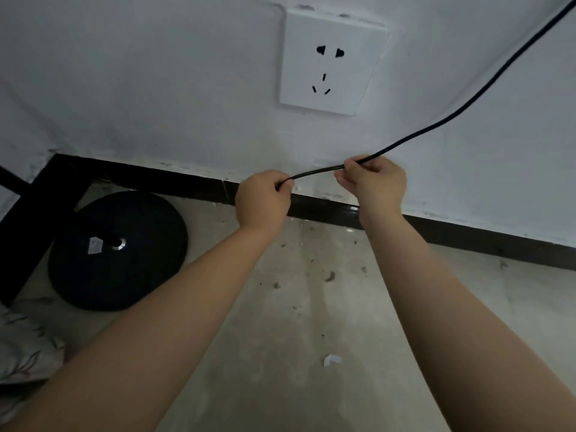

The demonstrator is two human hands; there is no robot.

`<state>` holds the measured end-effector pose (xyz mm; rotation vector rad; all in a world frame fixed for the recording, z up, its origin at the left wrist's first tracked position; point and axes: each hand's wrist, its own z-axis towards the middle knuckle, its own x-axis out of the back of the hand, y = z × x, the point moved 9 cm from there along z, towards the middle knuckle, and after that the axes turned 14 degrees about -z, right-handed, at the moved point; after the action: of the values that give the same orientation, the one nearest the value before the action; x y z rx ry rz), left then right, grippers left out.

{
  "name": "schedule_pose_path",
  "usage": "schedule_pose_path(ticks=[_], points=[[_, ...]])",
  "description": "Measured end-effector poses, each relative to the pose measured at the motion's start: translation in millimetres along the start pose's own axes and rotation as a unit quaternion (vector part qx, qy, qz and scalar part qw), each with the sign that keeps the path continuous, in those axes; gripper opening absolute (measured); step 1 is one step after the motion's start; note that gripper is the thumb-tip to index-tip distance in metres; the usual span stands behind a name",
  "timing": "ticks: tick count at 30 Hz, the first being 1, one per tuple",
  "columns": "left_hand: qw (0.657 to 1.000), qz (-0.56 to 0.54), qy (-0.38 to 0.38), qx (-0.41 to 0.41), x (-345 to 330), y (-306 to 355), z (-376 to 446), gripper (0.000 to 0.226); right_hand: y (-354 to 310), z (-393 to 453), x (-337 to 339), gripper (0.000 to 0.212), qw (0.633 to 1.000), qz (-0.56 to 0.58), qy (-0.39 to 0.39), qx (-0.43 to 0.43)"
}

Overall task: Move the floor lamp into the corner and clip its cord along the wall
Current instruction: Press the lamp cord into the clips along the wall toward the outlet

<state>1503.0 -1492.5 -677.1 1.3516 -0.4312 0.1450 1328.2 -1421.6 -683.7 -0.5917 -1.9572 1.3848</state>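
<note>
Both grips pinching the cord (314, 173) taut: left hand (263, 199), right hand (375, 182). Best pressed flat just above the skirting board (174, 182), slack kept out between grips.

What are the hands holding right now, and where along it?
Both hold the black cord: the left hand pinches it where it runs out of sight, the right hand grips it further along, just above the baseboard.

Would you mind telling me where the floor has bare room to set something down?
Bare floor lies between the forearms, from the baseboard toward the camera, holding only debris and a white scrap. The corner is crowded: lamp base, dark frame.
</note>
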Motion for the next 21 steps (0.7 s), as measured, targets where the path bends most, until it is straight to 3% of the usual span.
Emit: schedule_pose_path(ticks=[7,9,21], points=[[0.995,-0.048,0.052,0.067,-7,-15,6,0.014,-3,3,-2,0.008,0.99,-0.086,0.091,0.066],[0.995,-0.054,0.058,0.068,-9,-16,6,0.014,-1,4,-1,0.012,0.984,-0.123,0.102,0.077],[0.992,-0.048,0.028,0.112,-27,-34,4,0.014,-5,4,-5,0.012,0.966,-0.2,0.097,0.129]])
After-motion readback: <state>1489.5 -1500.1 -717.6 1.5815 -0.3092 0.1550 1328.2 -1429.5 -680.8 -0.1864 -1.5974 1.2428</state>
